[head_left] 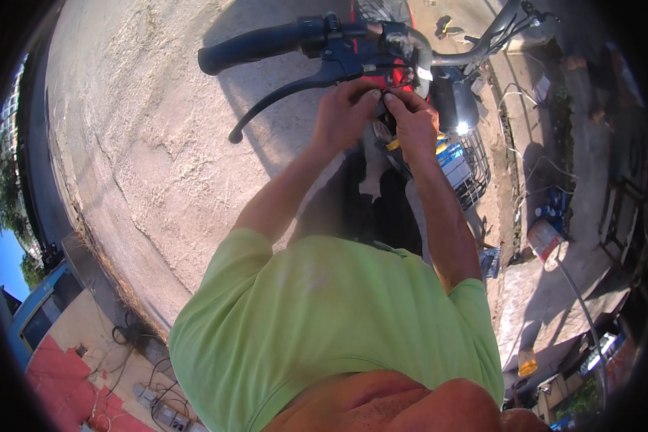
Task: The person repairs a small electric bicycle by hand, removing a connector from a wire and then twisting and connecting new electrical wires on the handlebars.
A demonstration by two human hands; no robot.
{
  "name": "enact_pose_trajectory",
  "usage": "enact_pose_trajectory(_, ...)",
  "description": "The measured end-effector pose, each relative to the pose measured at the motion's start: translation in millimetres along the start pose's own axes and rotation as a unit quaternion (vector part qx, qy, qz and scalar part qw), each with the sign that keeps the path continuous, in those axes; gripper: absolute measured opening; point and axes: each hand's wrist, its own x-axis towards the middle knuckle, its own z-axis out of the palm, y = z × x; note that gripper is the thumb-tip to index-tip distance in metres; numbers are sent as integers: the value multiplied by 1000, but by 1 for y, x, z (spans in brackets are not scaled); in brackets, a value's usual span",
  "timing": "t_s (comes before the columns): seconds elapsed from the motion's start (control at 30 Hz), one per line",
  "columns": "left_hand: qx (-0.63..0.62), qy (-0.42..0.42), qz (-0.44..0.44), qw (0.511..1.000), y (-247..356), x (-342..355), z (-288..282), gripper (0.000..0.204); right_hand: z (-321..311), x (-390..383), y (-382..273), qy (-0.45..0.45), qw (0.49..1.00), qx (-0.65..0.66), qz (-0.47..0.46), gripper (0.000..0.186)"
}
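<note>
Small dark part [386,91], too hidden to name, sat right between the hands! Left hand [340,114] and right hand [417,128] pinched it together, equally near; just beyond, the handlebar [263,49] ran crosswise, grip pointing left.

On the left, a green tree [5,198] shows against blue sky [0,248]; nearer is a red-and-beige wall [52,373] with grey boxes [168,416]. On the right are a white-and-red bucket [546,240] and a yellow container [527,363].

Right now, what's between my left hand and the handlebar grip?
In the head view, the black brake lever lies between your left hand and the grip.
</note>
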Motion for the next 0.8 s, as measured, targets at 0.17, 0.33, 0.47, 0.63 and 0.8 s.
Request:
enact_pose_trajectory(0.17,-63,-33,-72,995,11,8,-2,21,3,-2,-3,15,1000,-12,17,23)
enact_pose_trajectory(0.33,-81,-44,-83,992,7,12,-4,18,4,-3,-5,11,999,4,30,24)
enact_pose_trajectory(0.47,9,-24,-20,999,2,12,3,16,0,1,3,6,1000,-14,23,25)
enact_pose_trajectory(0.63,228,54,225,946,10,6,6,13,0,2,-3,2,999,-21,28,25)
enact_pose_trajectory(0.8,289,43,411,863,3,8,-2,13,-4,2,-2,-3,997,43,70,23)
